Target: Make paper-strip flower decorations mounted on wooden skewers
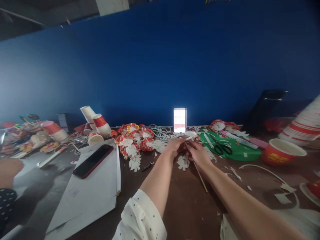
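Observation:
My left hand [175, 146] and my right hand [198, 152] meet over the brown table, fingers closed and close together. A thin wooden stick [201, 178] slants down toward me from my right hand, which grips its upper end. What the fingertips of my left hand pinch is too small and partly hidden. A whitish round piece [190, 134] shows just beyond the fingers. Below the hands lies a white paper cutout [183, 163] with a jagged edge. A lit phone screen [180, 120] stands upright behind them.
Red-and-white paper crafts [135, 136] are piled left of my hands. Black scissors [222, 146] rest on a green sheet [240, 154] at right, near a red paper bowl [282, 153]. At left, a dark phone [93, 161] lies on a white board [87, 196]; another person's arm [10, 170] reaches in.

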The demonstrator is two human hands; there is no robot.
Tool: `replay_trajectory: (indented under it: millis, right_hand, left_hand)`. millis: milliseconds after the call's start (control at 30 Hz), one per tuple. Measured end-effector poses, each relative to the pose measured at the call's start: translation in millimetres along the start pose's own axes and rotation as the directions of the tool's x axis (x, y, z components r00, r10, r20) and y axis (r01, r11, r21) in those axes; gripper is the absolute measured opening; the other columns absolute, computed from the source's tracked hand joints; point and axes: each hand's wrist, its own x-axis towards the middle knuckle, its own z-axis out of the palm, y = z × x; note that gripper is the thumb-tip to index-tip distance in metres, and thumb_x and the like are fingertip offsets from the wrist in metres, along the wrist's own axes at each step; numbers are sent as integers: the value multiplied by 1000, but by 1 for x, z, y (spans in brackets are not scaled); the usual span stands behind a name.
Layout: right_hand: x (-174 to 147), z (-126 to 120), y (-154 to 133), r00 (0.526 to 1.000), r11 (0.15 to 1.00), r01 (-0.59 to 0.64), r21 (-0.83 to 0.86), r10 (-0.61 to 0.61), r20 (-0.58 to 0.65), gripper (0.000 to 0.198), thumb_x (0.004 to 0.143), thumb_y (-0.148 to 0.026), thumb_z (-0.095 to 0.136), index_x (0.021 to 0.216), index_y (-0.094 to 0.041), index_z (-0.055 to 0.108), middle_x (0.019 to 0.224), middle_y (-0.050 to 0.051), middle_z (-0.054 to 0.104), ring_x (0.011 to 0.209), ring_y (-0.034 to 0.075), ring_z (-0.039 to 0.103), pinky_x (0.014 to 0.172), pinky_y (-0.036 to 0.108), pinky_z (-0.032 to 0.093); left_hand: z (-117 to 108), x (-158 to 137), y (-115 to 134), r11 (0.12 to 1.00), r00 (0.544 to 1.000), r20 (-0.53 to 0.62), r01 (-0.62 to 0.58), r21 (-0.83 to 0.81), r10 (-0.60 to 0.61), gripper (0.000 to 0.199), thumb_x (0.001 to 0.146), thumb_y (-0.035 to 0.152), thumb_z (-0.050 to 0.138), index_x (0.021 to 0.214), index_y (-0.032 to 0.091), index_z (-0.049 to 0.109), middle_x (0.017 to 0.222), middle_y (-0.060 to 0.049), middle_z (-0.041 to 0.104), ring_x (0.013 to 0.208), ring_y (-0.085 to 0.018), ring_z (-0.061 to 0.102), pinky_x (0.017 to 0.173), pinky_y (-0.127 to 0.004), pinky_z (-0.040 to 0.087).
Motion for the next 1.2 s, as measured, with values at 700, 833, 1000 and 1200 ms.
replay_trajectory:
  millis: [700, 833, 1000, 1200]
  right_hand:
    - [-4, 2, -6, 999, 995, -38, 90, 39, -10, 53, 77, -19, 63, 129, -17, 66, 56, -3, 58, 42, 10, 44, 37, 19, 27]
    - [-3, 1, -6, 999, 994, -48, 97, 48, 3, 45, 77, -19, 65, 122, -17, 69, 59, -2, 59, 44, 9, 45, 37, 18, 28]
    - [-3, 2, -7, 998, 993, -59, 103, 59, 6, 35, 77, -17, 67, 113, -18, 70, 64, -2, 62, 45, 7, 46, 37, 17, 27]
    - [-3, 1, -8, 997, 989, -79, 127, 80, -2, 40, 80, -14, 66, 120, -18, 68, 64, -2, 60, 47, 7, 46, 37, 16, 26]
  left_hand:
    - [-1, 4, -10, 999, 999, 29, -32, -24, 33, 24, 67, 21, 84, 72, 12, 63, 57, 1, 57, 49, -9, 52, 51, -23, 41]
    - [0, 2, -9, 999, 999, 17, -33, -31, 34, 15, 74, 14, 77, 74, 12, 62, 54, 3, 54, 47, -8, 51, 49, -21, 40]
    - [2, -1, -6, 999, 1000, 1, 8, -40, -8, 11, 80, 12, 71, 75, 12, 61, 54, 2, 54, 45, -8, 50, 47, -20, 40]
    - [3, -5, 0, 997, 1000, 2, 28, -78, -28, 7, 81, 5, 70, 82, 10, 65, 61, 0, 60, 52, -7, 56, 53, -17, 46]
